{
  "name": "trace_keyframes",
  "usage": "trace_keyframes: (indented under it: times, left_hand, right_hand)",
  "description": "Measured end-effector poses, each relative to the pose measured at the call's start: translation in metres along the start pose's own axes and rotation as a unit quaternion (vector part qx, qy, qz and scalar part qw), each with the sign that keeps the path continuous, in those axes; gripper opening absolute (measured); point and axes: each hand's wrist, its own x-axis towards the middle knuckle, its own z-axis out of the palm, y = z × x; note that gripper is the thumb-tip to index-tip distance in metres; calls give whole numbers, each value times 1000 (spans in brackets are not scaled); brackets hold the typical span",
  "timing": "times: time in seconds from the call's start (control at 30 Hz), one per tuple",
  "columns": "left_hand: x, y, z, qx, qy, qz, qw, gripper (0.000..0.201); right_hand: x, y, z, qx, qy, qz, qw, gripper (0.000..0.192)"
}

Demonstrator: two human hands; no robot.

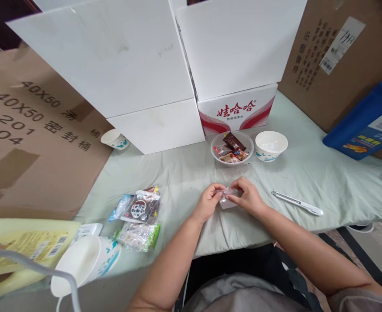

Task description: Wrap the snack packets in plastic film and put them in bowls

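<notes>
My left hand point(208, 200) and my right hand point(248, 197) meet over the pale green cloth point(184, 173), both pinching one small clear plastic packet point(226, 199) between thumbs and fingers. The packet's contents cannot be made out. Just beyond my hands stands a white bowl point(218, 141) holding several wrapped snacks, among them a dark brown wrapper point(233, 141). An empty white paper bowl point(270, 145) sits right of it.
Snack bags point(140, 208) lie at my left, with a tipped paper bowl point(87, 262) and a yellow jug point(22, 251) nearer. A utility knife point(296, 203) lies at the right. White cartons point(145, 78), cardboard boxes point(31, 130) and a blue jug point(369, 121) ring the back.
</notes>
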Motion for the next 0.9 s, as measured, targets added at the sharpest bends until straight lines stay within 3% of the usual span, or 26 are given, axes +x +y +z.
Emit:
trace_keyframes:
  times: [0.1,0.2,0.37,0.43,0.57,0.67,0.8,0.87,0.9]
  left_hand:
    - [0,-1,0,-3,1,-2,1000,35]
    - [1,0,2,12,28,20,999,37]
    - [3,0,2,20,59,-8,998,49]
    - [4,0,1,37,76,-2,996,43]
    - [5,-1,0,46,86,14,995,42]
    - [6,-2,-2,34,81,2,996,44]
    - [8,-3,-3,47,62,2,997,36]
    - [7,-3,-2,66,41,3,997,31]
    - [7,-3,-1,73,33,4,997,30]
  right_hand:
    - [2,1,1,57,0,54,997,42]
    - [4,2,1,96,-35,82,991,28]
    - [5,3,3,125,-5,84,989,28]
    - [1,1,6,129,-26,84,988,34]
    - [-3,-7,3,68,-73,65,993,25]
    - [13,-10,-26,35,14,47,998,27]
    - [70,1,-102,-57,154,81,983,32]
    - [100,11,-140,-145,187,126,963,35]
    - [113,16,-155,-202,172,156,952,34]
